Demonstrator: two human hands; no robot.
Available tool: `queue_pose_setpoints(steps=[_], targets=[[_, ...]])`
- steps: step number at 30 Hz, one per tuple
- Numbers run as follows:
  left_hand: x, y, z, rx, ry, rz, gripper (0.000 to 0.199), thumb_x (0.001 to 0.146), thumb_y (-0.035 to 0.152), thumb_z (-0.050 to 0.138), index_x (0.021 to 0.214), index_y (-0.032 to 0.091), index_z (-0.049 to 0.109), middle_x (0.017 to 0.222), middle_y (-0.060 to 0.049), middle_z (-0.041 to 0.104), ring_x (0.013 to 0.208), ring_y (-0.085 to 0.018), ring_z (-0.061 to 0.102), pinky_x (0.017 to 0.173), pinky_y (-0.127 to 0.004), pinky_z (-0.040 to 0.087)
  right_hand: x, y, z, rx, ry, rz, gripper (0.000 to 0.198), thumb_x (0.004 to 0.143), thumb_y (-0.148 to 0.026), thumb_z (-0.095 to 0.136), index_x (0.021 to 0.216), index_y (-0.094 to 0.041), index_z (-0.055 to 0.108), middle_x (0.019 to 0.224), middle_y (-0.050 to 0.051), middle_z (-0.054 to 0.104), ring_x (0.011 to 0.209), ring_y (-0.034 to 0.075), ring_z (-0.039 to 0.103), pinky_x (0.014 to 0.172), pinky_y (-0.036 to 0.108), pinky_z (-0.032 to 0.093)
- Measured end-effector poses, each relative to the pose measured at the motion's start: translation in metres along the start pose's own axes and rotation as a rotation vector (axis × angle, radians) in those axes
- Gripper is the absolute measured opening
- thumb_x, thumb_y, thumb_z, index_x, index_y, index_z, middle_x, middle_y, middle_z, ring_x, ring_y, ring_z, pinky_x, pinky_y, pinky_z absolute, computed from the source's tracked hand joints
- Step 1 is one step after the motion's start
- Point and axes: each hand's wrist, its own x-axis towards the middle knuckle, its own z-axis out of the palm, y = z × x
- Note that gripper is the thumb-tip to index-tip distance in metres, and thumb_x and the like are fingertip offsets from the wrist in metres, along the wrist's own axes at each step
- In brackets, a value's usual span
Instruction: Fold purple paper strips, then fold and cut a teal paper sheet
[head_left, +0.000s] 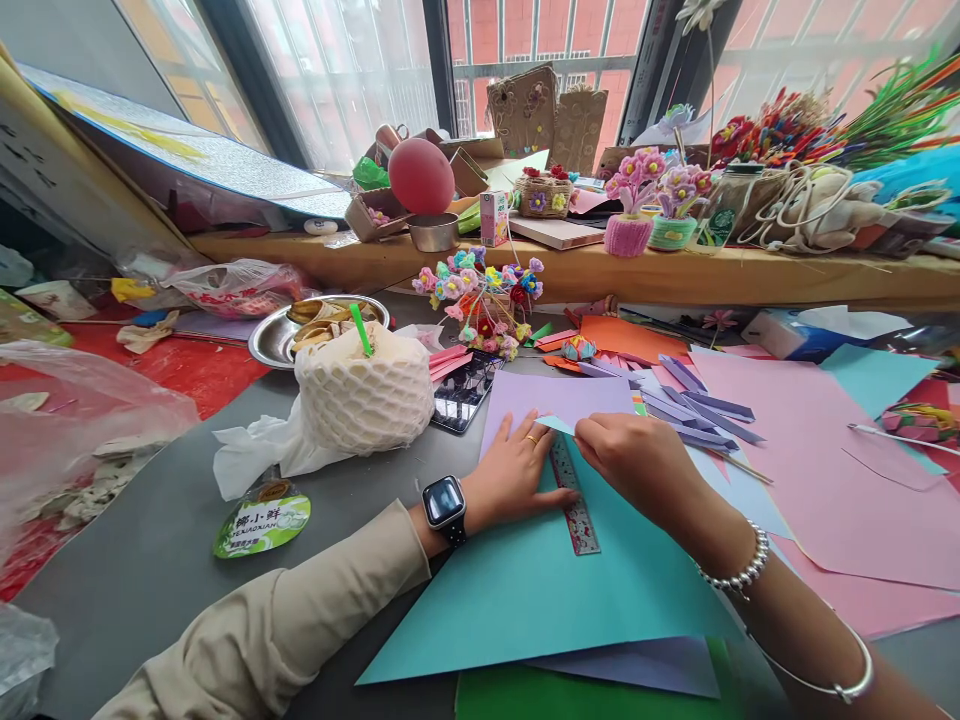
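A large sheet of teal paper (480, 610) lies in front of me, with a clear ruler with a red pattern (581, 525) on it. My left hand (510, 475) rests flat with fingers spread, its thumb across the ruler. My right hand (630, 455) is closed beside the ruler's far end, its fingertips at a raised, paler flap of the teal paper. The fingertips are partly hidden, so any small tool in them cannot be seen. A lilac sheet (562, 392) lies beyond both hands. Under the teal sheet show purple paper (645, 665) and green paper (600, 697).
Purple paper strips (701, 410) and pink sheets (847, 480) lie at right. A phone (466, 392), a net-wrapped coconut with a green straw (364, 390) and a metal bowl (262, 345) stand left. Behind are yarn flowers (487, 300) and a crowded sill (300, 262).
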Motion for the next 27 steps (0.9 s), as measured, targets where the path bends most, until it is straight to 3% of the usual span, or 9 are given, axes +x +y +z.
queue_pose_setpoints(steps=[7,13,18,27], targets=[[0.001,0.000,0.001,0.005,0.011,-0.010,0.066,0.068,0.062,0.038,0.114,0.015,0.036,0.121,-0.014,0.039,0.121,-0.029,0.021,0.098,-0.050,0.011,-0.001,-0.001,0.001,0.025,-0.019,-0.001,0.020,0.077,-0.015,0.042,0.060,-0.016,0.052,0.055,0.001,0.056,0.049,0.010,0.048,0.044,0.023,0.018],[0.001,-0.002,0.004,-0.013,0.026,-0.032,0.076,0.065,0.065,0.040,0.120,0.013,0.030,0.129,-0.015,0.030,0.122,-0.027,0.021,0.099,-0.045,0.016,-0.003,0.011,-0.002,0.072,-0.055,0.106,0.013,0.076,-0.024,0.046,0.069,-0.017,0.056,0.063,0.000,0.059,0.054,0.011,0.052,0.045,0.023,0.021],[0.000,-0.004,0.005,-0.016,0.016,-0.042,0.082,0.064,0.067,0.037,0.123,0.011,0.026,0.131,-0.016,0.027,0.122,-0.027,0.019,0.099,-0.043,0.016,-0.004,0.016,-0.008,0.003,-0.096,0.193,0.016,0.075,-0.025,0.045,0.066,-0.018,0.056,0.057,0.000,0.058,0.048,0.011,0.050,0.043,0.023,0.019],[0.000,0.000,0.001,-0.012,0.035,-0.048,0.073,0.064,0.065,0.041,0.116,0.014,0.036,0.125,-0.013,0.037,0.120,-0.027,0.024,0.099,-0.043,0.017,-0.002,0.002,-0.007,-0.012,-0.050,0.032,0.018,0.075,-0.012,0.042,0.061,-0.016,0.053,0.056,0.001,0.057,0.048,0.010,0.048,0.043,0.023,0.018]])
